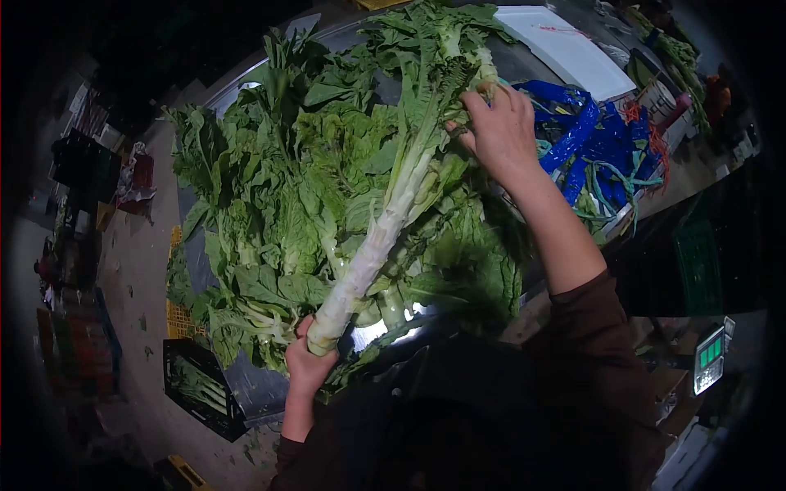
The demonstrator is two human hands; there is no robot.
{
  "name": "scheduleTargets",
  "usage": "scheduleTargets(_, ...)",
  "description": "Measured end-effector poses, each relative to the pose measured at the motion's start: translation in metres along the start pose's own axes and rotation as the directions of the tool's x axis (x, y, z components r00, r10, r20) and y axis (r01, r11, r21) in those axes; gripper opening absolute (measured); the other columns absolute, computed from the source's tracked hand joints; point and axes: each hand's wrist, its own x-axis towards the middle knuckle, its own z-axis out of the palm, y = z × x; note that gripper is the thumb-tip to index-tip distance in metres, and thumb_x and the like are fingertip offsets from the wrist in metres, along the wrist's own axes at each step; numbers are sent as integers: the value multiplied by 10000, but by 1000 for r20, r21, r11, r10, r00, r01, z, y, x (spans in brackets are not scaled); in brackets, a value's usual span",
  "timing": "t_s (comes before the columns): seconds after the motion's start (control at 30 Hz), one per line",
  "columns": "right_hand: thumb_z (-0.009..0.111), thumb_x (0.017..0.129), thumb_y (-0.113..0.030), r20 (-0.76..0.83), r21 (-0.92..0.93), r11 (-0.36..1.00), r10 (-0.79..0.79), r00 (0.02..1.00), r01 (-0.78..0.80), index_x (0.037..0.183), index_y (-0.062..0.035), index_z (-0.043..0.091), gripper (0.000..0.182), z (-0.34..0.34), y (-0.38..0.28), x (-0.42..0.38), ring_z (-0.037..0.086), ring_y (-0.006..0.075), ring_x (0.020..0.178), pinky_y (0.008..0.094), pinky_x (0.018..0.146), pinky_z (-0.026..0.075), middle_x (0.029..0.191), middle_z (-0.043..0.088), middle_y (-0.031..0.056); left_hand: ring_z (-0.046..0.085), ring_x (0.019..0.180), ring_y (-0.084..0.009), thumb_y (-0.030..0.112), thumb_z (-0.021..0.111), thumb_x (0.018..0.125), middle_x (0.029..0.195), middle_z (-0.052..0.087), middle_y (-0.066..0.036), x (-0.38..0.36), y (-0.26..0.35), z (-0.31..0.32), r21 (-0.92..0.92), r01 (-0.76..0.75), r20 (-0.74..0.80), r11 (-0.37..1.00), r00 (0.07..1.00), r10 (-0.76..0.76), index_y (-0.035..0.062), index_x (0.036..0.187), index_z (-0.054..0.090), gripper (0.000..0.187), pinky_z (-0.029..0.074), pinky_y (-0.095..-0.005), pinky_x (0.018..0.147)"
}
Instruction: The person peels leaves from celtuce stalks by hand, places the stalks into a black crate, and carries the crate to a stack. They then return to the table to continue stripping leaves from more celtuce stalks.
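A long celtuce stem (372, 250), pale and mostly bare along its lower length, slants across the middle of the head view. Its thick cut end sits in my left hand (308, 367), whose fingers are wrapped around it. Leaves still grow from the upper end. There my right hand (506, 135) has bent fingers closed on the celtuce leaves (452, 94); the fingertips are partly hidden among the greenery. Beneath the stem, a heap of leafy celtuce (286, 196) covers much of the metal table (254, 385).
Blue straps and teal cords (585, 135) lie in a pile at the right. Behind them is a white foam lid (565, 49). A black crate (196, 385) with greens stands on the floor at left. A scale display (711, 356) glows green at lower right.
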Motion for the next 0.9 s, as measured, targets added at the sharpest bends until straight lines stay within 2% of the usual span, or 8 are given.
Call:
scheduleTargets(0.07, 737, 667, -227, 68, 25, 999, -38, 997, 36, 895, -104, 548, 321, 3, -2, -4, 570, 297, 849, 437, 860, 389, 830, 586, 98, 593, 937, -147, 66, 741, 604, 1006, 644, -106, 1, -1, 0, 5, -5, -4, 1000, 1000, 5, -44, 1214, 515, 660, 453, -287, 867)
scheduleTargets(0.13, 723, 677, -211, 309, 357, 934, -99, 946, -19, 857, -95, 540, 282, 6, -18, -11, 573, 286, 798, 429, 840, 396, 774, 585, 89, 593, 936, -149, 65, 741, 605, 999, 645, -105, 3, -5, 2, 5, -15, -8, 1000, 1000, 15, -41, 1209, 519, 652, 453, -289, 867)
scheduleTargets(0.23, 646, 754, -196, 343, 671, 730, -463, 817, 132, 802, -101, 530, 158, -20, -54, -24, 575, 294, 802, 444, 853, 412, 749, 555, 100, 595, 931, -152, 70, 738, 612, 1004, 644, -109, 4, -8, 3, -43, -24, -11, 999, 1000, 23, -32, 1201, 524, 635, 454, -290, 863)
scheduleTargets(0.33, 638, 771, -200, 373, 658, 750, -402, 836, 68, 889, -92, 542, 186, -35, -58, -19, 575, 310, 798, 453, 827, 419, 758, 566, 112, 591, 943, -145, 76, 740, 614, 1029, 641, -116, 4, -9, 3, 16, -43, -23, 999, 999, 43, -25, 1214, 520, 646, 456, -291, 861)
scheduleTargets(0.43, 688, 721, -190, 230, 305, 947, 25, 973, -97, 1084, -57, 470, 444, -39, -29, 3, 613, 327, 750, 445, 759, 430, 798, 629, 147, 605, 939, -158, 78, 744, 610, 1036, 637, -121, 1, -16, 1, 113, 14, -86, 994, 996, -5, -5, 1227, 523, 661, 459, -292, 859)
scheduleTargets(0.53, 701, 708, -172, 307, -30, 984, 177, 935, -176, 1077, -32, 477, 454, -36, -2, 13, 612, 328, 697, 408, 713, 439, 761, 642, 132, 638, 916, -322, 112, 754, 574, 1007, 652, -133, -2, -17, 1, 213, -77, -130, 974, 986, 107, 129, 1222, 555, 678, 506, -364, 802)
scheduleTargets(0.73, 684, 726, -157, 219, 146, 989, -31, 975, -1, 966, -34, 486, 335, -24, -4, -2, 611, 316, 741, 417, 755, 418, 739, 614, 123, 625, 935, -318, 84, 756, 570, 1031, 647, -107, -2, -15, 1, 420, -187, -211, 888, 932, 296, 160, 1211, 566, 672, 498, -384, 813)
scheduleTargets(0.9, 652, 713, -127, 443, 508, 861, -279, 852, 18, 907, -80, 508, 246, -49, -35, -19, 594, 293, 798, 420, 886, 388, 776, 610, 107, 619, 916, -318, 77, 758, 580, 1007, 646, -114, -1, -12, 6, 374, -162, -298, 913, 912, 283, 150, 1193, 572, 645, 487, -384, 828)
